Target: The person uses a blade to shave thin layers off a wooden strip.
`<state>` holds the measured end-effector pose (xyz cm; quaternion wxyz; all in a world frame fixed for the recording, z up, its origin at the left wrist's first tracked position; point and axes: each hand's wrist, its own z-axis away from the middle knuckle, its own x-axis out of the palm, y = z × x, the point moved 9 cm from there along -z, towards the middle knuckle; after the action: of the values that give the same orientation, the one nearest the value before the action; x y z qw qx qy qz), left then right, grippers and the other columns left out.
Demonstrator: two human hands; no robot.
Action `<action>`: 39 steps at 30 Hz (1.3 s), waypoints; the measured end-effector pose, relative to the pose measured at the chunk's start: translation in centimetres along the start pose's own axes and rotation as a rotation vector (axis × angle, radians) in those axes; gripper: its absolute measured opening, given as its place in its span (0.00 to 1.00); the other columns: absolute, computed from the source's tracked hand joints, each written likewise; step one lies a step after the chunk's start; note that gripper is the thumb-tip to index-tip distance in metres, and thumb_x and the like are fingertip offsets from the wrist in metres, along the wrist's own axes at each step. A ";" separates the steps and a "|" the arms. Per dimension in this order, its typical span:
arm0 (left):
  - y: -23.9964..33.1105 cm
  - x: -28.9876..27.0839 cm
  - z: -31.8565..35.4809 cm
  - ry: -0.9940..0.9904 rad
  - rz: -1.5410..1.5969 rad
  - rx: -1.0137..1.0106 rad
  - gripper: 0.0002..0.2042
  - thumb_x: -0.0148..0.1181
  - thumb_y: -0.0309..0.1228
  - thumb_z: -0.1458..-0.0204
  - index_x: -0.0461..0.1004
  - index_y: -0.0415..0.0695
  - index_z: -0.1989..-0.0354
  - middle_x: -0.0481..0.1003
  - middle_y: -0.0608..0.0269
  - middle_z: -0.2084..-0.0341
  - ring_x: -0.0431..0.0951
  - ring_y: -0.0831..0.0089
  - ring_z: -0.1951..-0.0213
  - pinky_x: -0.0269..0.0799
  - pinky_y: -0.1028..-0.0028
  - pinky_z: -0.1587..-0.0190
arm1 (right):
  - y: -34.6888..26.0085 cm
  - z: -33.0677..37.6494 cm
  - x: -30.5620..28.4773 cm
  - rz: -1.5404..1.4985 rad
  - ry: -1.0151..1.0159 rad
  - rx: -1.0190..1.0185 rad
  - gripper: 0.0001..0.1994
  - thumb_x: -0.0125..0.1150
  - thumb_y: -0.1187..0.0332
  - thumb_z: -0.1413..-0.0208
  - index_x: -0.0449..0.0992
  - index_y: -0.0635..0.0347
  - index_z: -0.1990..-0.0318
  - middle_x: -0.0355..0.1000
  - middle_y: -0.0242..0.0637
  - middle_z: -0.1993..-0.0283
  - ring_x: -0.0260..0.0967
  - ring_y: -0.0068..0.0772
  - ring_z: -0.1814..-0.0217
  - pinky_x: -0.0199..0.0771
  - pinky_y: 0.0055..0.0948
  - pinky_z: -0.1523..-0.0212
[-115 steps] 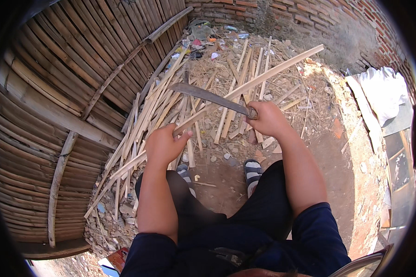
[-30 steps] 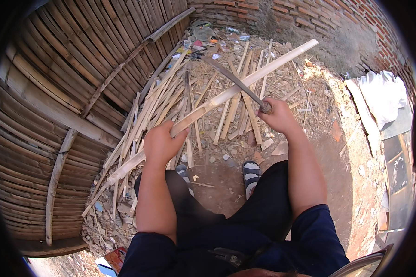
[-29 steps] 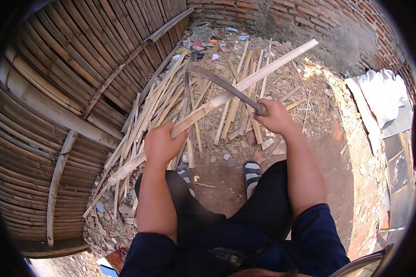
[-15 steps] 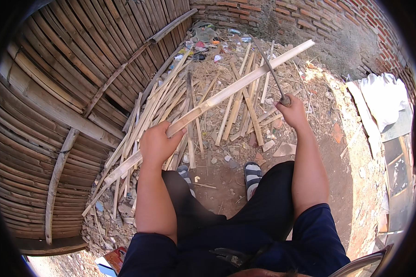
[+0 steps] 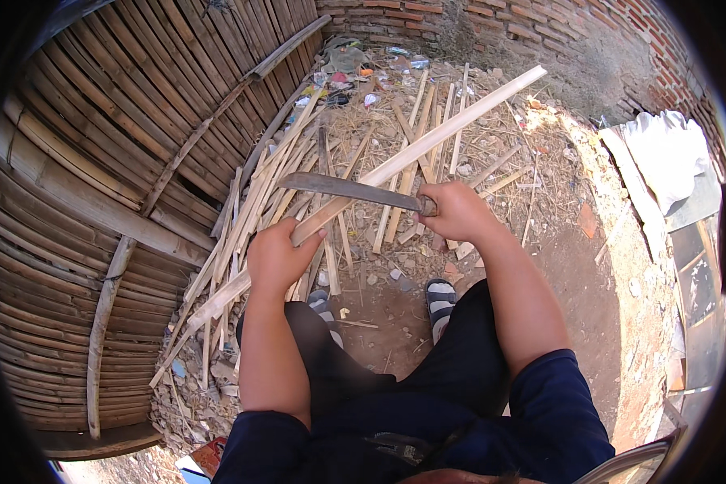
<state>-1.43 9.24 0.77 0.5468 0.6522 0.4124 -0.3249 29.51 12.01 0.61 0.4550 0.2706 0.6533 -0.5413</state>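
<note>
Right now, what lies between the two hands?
In the head view, the long bamboo strip and the machete blade span from left hand to right hand.

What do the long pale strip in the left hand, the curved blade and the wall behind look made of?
The long strip looks like split bamboo: pale, dry, matte, straight-grained. The blade in the right hand seems to be dull grey metal, unpolished and slightly curved. The wall is reddish brick with rough mortar joints. The left hand grips the strip lower down.
</note>
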 end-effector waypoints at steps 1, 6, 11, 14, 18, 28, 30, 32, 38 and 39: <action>-0.3 0.0 0.0 -0.006 0.006 -0.010 0.24 0.74 0.55 0.49 0.81 0.42 0.71 0.80 0.49 0.78 0.82 0.45 0.70 0.76 0.51 0.65 | 0.0 -0.1 0.1 0.011 0.001 0.001 0.18 0.76 0.57 0.46 0.84 0.57 0.53 0.83 0.51 0.60 0.81 0.60 0.53 0.80 0.52 0.51; 0.3 -0.6 -0.1 -0.008 -0.007 -0.004 0.24 0.73 0.56 0.49 0.81 0.43 0.71 0.80 0.49 0.78 0.83 0.45 0.70 0.77 0.52 0.64 | 5.4 0.6 -2.6 -0.115 0.193 0.131 0.20 0.77 0.57 0.45 0.84 0.58 0.50 0.83 0.54 0.60 0.81 0.59 0.54 0.80 0.49 0.50; 0.4 -1.0 0.0 0.003 -0.023 -0.012 0.24 0.73 0.56 0.48 0.81 0.43 0.71 0.80 0.50 0.78 0.83 0.46 0.69 0.77 0.52 0.64 | 12.3 2.3 -5.5 -0.240 0.426 0.375 0.25 0.77 0.56 0.43 0.83 0.65 0.44 0.83 0.57 0.55 0.83 0.53 0.51 0.80 0.45 0.48; 0.8 -0.9 0.1 0.019 -0.030 0.010 0.24 0.73 0.56 0.48 0.81 0.43 0.71 0.81 0.50 0.77 0.83 0.47 0.69 0.77 0.51 0.64 | 12.3 2.4 -5.3 -0.224 0.442 0.383 0.23 0.77 0.57 0.44 0.83 0.62 0.46 0.83 0.54 0.56 0.83 0.53 0.51 0.80 0.45 0.48; 1.0 -0.6 0.1 0.009 0.005 -0.007 0.25 0.73 0.56 0.48 0.81 0.43 0.71 0.80 0.49 0.77 0.83 0.46 0.69 0.77 0.51 0.64 | 7.9 1.4 -4.1 -0.189 0.306 0.224 0.21 0.77 0.57 0.44 0.84 0.59 0.48 0.83 0.53 0.58 0.82 0.57 0.52 0.80 0.47 0.48; 0.5 -0.2 0.1 -0.023 0.014 -0.017 0.26 0.73 0.57 0.49 0.80 0.42 0.72 0.80 0.48 0.78 0.82 0.44 0.71 0.76 0.51 0.65 | 1.9 0.3 -0.8 -0.057 0.090 -0.003 0.19 0.77 0.58 0.45 0.84 0.59 0.51 0.82 0.55 0.62 0.81 0.61 0.55 0.78 0.51 0.53; 0.6 -0.4 0.1 -0.002 -0.005 0.001 0.26 0.73 0.57 0.48 0.80 0.42 0.71 0.80 0.48 0.78 0.82 0.44 0.71 0.76 0.51 0.65 | 3.9 0.4 -2.0 -0.087 0.148 0.041 0.20 0.77 0.57 0.45 0.84 0.59 0.50 0.82 0.54 0.62 0.81 0.59 0.56 0.78 0.50 0.53; 0.4 -0.5 0.0 0.006 -0.014 0.005 0.25 0.73 0.57 0.48 0.81 0.42 0.71 0.80 0.48 0.78 0.82 0.44 0.70 0.76 0.51 0.65 | 6.8 0.8 -3.3 -0.141 0.248 0.120 0.20 0.77 0.57 0.45 0.84 0.60 0.50 0.82 0.53 0.63 0.81 0.57 0.57 0.78 0.48 0.54; 0.4 -0.7 0.0 -0.001 0.014 -0.015 0.24 0.74 0.56 0.48 0.81 0.43 0.70 0.80 0.49 0.78 0.83 0.46 0.70 0.77 0.51 0.65 | 15.1 2.1 -4.7 -0.259 0.480 0.363 0.23 0.77 0.55 0.45 0.83 0.62 0.48 0.83 0.53 0.58 0.82 0.51 0.55 0.79 0.45 0.52; 0.5 -0.9 0.0 -0.001 0.008 -0.022 0.24 0.74 0.56 0.48 0.81 0.43 0.70 0.80 0.49 0.78 0.83 0.46 0.70 0.77 0.51 0.64 | 12.9 2.1 -4.9 -0.295 0.423 0.364 0.24 0.77 0.55 0.44 0.83 0.63 0.47 0.83 0.55 0.56 0.83 0.53 0.52 0.80 0.45 0.50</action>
<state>-1.41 9.01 1.73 0.5556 0.6476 0.4129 -0.3186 43.22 14.16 -1.04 0.1699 0.3564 0.6579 -0.6413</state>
